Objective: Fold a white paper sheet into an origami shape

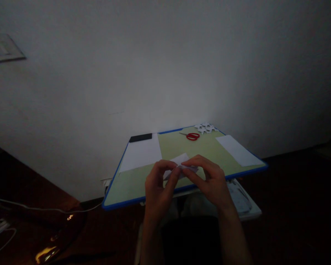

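dimly lit, the green, blue-rimmed tabletop [173, 144] stands against a pale wall [165, 73]; above its near edge, the left hand [159, 186] and right hand [211, 179] pinch a folded white paper [182, 158], each grip closed on it.

Folded sheet [182, 158]: matt paper, looks smooth. Star-shaped pcs [205, 129]: matt paper too. Scissors [191, 136]: plastic-look hndls [193, 136], metal blades [183, 133]. Tabletop [171, 143]: smooth, matt. Edge trim [127, 203]: plastic-look. Wall [165, 73]: matt, mostly smooth.
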The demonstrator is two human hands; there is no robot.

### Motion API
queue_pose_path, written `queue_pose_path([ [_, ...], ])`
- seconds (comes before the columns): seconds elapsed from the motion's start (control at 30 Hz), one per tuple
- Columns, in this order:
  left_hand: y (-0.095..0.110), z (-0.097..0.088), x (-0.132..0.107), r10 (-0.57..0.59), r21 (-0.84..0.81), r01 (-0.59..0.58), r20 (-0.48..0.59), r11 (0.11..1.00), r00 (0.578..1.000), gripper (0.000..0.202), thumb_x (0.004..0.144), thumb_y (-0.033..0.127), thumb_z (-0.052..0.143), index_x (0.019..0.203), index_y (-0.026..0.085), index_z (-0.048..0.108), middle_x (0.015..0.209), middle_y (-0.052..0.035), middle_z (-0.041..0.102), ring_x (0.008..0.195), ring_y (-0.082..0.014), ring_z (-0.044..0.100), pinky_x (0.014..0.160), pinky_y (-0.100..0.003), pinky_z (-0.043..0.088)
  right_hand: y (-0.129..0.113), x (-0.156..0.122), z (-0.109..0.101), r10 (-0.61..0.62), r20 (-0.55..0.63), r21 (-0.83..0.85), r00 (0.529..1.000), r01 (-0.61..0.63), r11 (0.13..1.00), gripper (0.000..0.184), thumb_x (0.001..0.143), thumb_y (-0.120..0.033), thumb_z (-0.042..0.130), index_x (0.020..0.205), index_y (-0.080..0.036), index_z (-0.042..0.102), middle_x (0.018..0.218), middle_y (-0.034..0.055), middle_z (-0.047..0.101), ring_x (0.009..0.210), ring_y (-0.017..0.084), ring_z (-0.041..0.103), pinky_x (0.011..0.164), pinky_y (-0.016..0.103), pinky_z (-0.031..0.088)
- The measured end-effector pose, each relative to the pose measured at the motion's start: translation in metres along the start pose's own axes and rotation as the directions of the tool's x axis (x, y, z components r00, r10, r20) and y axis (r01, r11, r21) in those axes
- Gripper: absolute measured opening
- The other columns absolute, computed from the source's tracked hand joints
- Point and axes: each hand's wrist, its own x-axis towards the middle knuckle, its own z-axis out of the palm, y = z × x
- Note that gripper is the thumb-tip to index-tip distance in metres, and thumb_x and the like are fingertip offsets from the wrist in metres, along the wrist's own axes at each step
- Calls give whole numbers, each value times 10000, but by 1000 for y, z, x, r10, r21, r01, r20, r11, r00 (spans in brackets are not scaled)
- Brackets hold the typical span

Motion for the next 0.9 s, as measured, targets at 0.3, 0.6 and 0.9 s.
queue_pose_path([
  [0.3,6,0,2,48,-1,-48,-28,999,998,90,984,289,774,939,218,743,875,-13,721,826,-163,683,741,-246,545,-5,-1,0,-40,7,-2,999,40,999,165,970,-249,783,1123,-306,809,1009,21,818,942,222,755,858,384,605],
  [0.6,4,-2,4,48,104,-54,58,993,997,83,971,295,790,931,224,779,861,-28,737,794,-182,654,725,-299,519,-3,-2,-1,-45,5,16,999,45,999,136,968,-199,788,1052,-303,809,975,7,825,919,214,760,843,381,596],
  [0.9,2,-5,5,33,14,-35,84,999,996,30,945,256,821,944,231,804,891,-29,774,845,-189,703,782,-304,544,-4,-2,-1,-45,-28,41,999,46,998,149,959,-172,800,1025,-306,811,942,-19,816,883,174,745,813,323,566],
])
